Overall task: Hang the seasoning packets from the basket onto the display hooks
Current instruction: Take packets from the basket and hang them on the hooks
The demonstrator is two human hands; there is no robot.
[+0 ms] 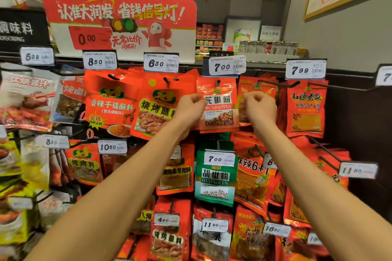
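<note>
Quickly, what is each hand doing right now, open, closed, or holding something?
Left hand: pinches the left edge of the red Sichuan pepper powder packet hanging on its hook.
Right hand: fingers curled at the packet's right edge; whether it grips cannot be told.

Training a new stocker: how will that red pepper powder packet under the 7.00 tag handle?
The red packet is probably light and floppy: a thin, flat pouch hanging from a hook. Its glossy film may be slippery; both hands grip its sides.
</note>
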